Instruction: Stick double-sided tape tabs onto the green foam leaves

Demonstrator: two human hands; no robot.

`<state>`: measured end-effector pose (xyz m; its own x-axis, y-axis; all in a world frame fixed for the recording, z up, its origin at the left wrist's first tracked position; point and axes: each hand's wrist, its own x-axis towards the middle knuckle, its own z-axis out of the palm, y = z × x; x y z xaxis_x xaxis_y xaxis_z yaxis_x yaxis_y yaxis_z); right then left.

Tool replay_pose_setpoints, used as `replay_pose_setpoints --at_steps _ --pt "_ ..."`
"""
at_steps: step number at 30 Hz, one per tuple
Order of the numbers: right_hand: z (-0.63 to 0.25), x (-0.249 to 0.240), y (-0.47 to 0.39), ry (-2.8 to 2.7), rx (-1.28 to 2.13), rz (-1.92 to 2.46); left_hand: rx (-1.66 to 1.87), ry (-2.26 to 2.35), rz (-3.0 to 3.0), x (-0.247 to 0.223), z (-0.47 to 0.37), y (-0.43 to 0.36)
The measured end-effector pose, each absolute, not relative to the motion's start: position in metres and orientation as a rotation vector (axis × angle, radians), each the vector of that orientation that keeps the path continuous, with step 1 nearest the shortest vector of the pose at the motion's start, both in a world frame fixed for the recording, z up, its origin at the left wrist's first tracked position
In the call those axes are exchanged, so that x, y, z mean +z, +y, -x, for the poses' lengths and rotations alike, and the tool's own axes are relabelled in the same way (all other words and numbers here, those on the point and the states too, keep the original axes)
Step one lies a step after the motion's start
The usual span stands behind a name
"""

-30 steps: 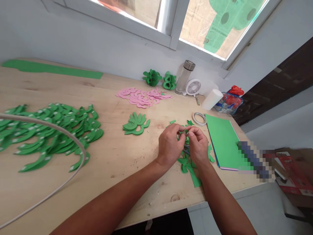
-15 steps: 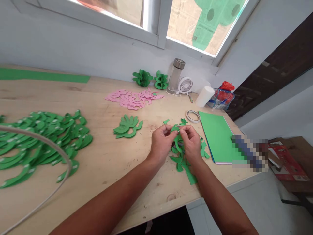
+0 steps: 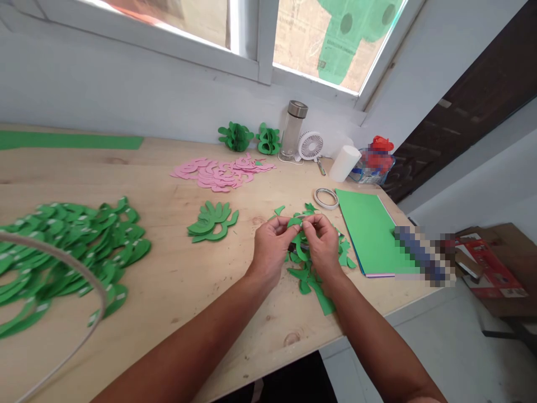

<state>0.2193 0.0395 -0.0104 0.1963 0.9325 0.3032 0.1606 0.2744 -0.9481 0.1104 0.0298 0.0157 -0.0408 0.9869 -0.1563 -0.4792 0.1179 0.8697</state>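
Observation:
Between my fingertips is a small curved green paper cutout. My left hand pinches its left side, and my right hand closes on its right side with thumb and forefinger. Under both hands lie loose green paper scraps, partly hidden by them. To the left rests a small stack of green paper cutouts. Farther left spreads a big heap of curved green cutouts with whitish patches on them.
Pink paper cutouts lie behind, near two folded green paper shapes. A glass bottle, small fan, white roll and tape roll line the back right. Green sheets lie right; a pale cable crosses the left foreground.
The view has shifted slightly, moving the scene's things a little to the left. Both hands keep their pinch on the green cutout, nearly in the same place.

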Motion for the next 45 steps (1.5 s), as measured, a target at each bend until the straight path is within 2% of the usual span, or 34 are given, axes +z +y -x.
replay_pose_setpoints --at_steps 45 --pt "-0.2148 -0.0067 0.0347 -1.367 0.601 1.234 1.420 0.996 -0.885 0.0099 -0.1099 0.0309"
